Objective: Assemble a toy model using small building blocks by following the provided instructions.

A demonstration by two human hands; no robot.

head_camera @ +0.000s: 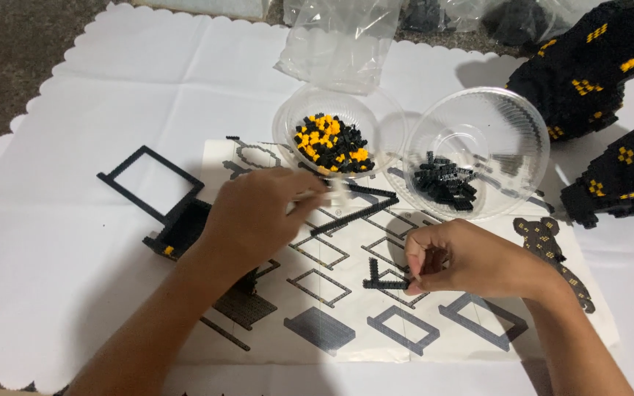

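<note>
Black brick strip (387, 281) sits pinched in right-hand fingers (418, 273); left-hand fingers (310, 196) close on a pale piece (337, 192).

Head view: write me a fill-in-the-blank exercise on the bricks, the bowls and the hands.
1. The left bowl holds black and ____ bricks.
2. The right bowl holds only ____ bricks.
3. The right hand pinches a small L-shaped black brick piece over the printed ____ sheet.
4. The left hand reaches toward the ____ bowl.

Missing words: yellow; black; instruction; left
</note>
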